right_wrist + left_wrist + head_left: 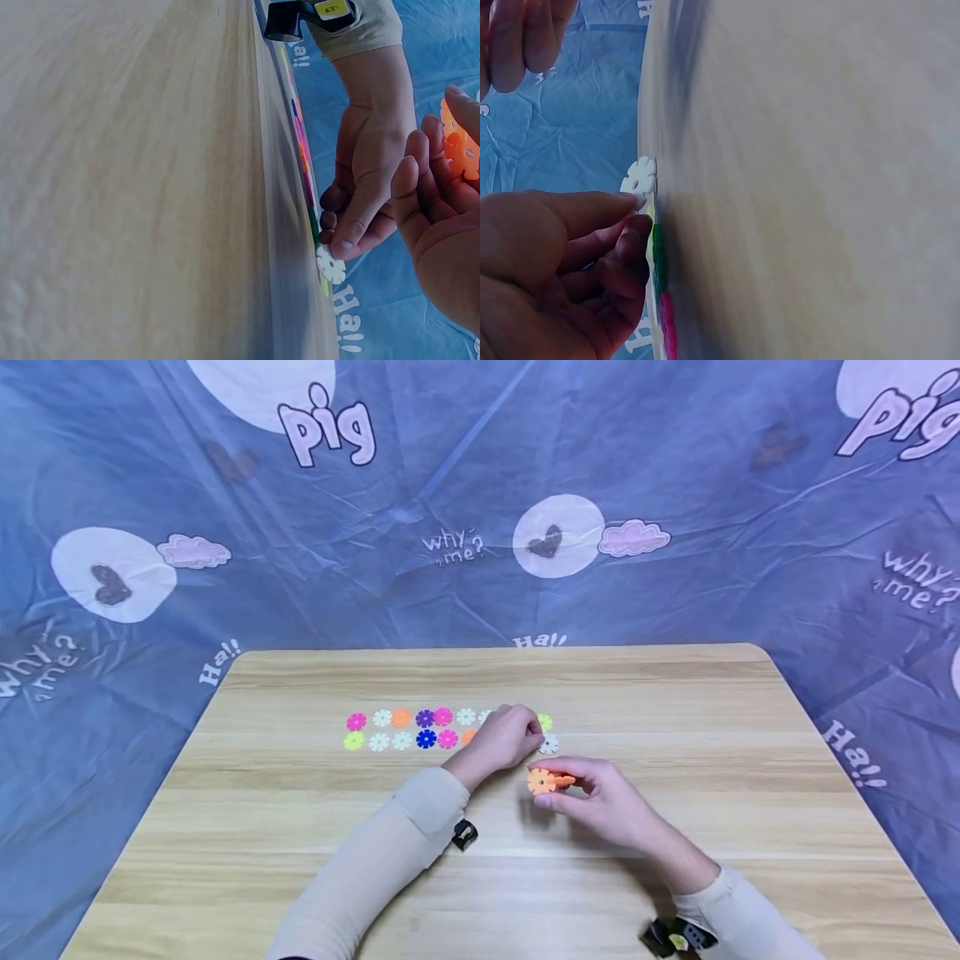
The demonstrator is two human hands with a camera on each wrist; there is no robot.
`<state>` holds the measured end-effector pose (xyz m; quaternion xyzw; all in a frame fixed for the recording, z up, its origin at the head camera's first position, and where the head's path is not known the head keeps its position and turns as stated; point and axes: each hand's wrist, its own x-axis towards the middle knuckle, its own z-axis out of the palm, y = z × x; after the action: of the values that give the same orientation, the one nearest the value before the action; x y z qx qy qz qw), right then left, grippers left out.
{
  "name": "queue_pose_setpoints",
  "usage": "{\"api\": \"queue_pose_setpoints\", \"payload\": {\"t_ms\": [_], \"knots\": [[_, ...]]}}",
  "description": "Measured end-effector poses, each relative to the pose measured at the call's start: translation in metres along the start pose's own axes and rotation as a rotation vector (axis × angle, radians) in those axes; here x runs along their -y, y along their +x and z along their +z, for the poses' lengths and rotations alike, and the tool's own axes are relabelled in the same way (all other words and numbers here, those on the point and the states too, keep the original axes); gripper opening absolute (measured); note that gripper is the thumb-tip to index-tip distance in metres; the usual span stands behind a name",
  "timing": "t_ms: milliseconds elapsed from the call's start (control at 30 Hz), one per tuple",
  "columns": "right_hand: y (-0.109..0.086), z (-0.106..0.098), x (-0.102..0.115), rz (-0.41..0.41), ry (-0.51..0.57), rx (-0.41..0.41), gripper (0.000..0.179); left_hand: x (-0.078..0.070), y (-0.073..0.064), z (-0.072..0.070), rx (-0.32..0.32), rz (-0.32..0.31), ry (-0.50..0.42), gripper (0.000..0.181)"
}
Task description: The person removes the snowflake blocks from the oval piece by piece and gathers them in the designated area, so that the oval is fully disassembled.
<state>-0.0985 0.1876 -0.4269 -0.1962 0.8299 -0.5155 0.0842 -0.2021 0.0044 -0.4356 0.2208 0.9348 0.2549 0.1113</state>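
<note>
My left hand point(504, 735) reaches over the right end of two rows of flower-shaped notched discs. Its thumb and fingertips pinch a white notched disc point(640, 176), which stands tilted up in both wrist views. Nearer to me, my right hand point(611, 802) holds orange notched discs point(538, 782) joined at an angle, between thumb and fingers above the table. In the right wrist view these orange discs point(459, 146) are partly covered by the thumb. My left hand and forearm hide some discs of the rows.
Pink point(356, 722), yellow-green point(353, 741), white, orange, purple and blue point(426, 738) discs lie in two rows on the wooden table point(300, 827). A yellow-green disc point(545, 722) lies beyond the left hand. Behind the table hangs a blue printed cloth point(420, 485).
</note>
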Motion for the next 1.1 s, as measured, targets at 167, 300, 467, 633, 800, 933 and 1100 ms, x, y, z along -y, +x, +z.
{"api": "queue_pose_setpoints", "payload": {"t_ms": [167,300,467,633,800,933,1100], "knots": [[0.000,0.001,0.000,0.006,0.008,-0.002,0.038,0.002,-0.001,0.000,-0.020,-0.007,-0.006,0.009],[0.000,0.001,0.000,0.006,0.014,-0.002,0.037,0.004,-0.004,-0.002,-0.032,-0.004,-0.027,0.010],[0.001,0.002,0.000,0.004,0.015,-0.002,0.038,0.007,-0.012,-0.009,-0.035,0.002,-0.092,0.012],[0.002,0.002,0.000,-0.001,0.014,0.001,0.039,0.010,-0.023,-0.016,-0.035,0.022,-0.155,0.014],[0.003,0.002,-0.001,0.010,0.021,0.001,0.037,0.014,-0.035,-0.023,-0.040,0.033,-0.222,0.016],[0.004,0.001,0.000,0.037,0.023,-0.003,0.037,0.018,-0.045,-0.030,-0.043,0.038,-0.279,0.018],[0.004,0.001,0.000,0.055,0.017,-0.016,0.039,0.021,-0.055,-0.035,-0.061,0.050,-0.332,0.016]]}}
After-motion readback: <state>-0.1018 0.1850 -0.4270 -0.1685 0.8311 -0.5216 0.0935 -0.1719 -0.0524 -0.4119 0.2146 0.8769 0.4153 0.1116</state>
